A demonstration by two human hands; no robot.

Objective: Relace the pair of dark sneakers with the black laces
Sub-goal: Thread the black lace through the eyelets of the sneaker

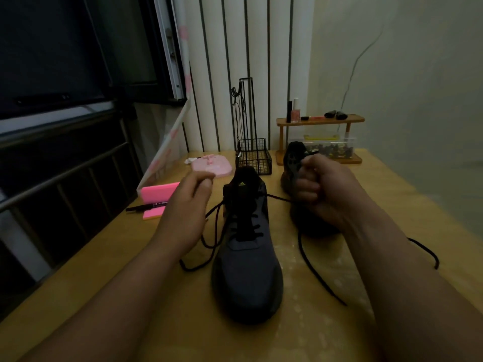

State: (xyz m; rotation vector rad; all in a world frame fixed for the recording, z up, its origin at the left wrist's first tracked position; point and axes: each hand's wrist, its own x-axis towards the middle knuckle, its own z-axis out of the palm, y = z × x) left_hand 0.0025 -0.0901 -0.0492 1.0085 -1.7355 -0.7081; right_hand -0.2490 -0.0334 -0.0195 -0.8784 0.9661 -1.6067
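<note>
Head view: the dark grey near sneaker (247,257) stands mid-tabletop (130,257), light, its limp black lace (278,198) likely best pinched near a tip. Right of it, the right hand (324,194) clenches one taut end, in front of the second sneaker (292,155); left of it, the left hand (183,205) fingers meet, possibly pinching lace

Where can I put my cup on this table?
Bare wood runs along the table's left edge, nearer than the pink block, and by the right edge past the right hand. Crowded: the back, with wire basket and shelf, and around the sneaker's loose laces.
</note>
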